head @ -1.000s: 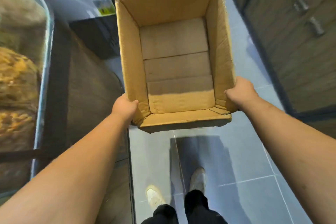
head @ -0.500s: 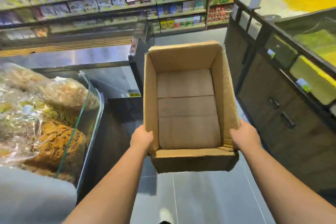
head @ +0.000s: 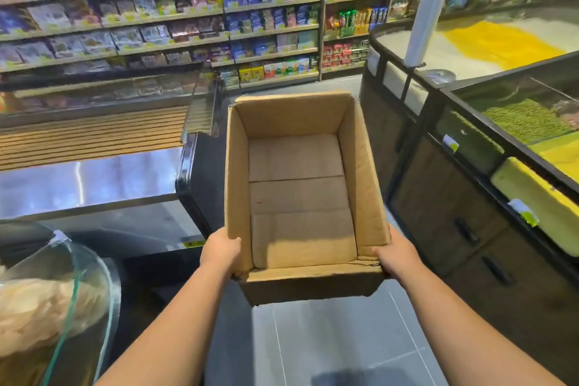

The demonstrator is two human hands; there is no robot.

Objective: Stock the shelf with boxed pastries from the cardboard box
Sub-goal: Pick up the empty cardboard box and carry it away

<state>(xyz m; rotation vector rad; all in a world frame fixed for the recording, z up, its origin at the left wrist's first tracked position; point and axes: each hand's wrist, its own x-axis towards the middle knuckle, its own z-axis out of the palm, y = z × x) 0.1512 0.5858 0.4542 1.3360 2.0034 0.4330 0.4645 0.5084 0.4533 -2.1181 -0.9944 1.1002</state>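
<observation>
Cardboard box (head: pixel 297 197) stays gripped in both hands (head: pixel 221 249) (head: pixel 396 255); stocked shelves (head: pixel 150 17) loom closer.

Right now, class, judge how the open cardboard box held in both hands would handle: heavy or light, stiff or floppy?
Probably light: the cardboard box shows only bare bottom flaps inside. Likely a bit floppy: its near corners, gripped by the left hand and right hand, look creased and worn.

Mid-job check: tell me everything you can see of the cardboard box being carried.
The brown cardboard box is open-topped and empty; its bare floor shows flap seams. The walls are creased, the near rim worn. It is held roughly level above the grey tiled floor, the left hand gripping its near left corner, the right hand its near right corner.
</observation>
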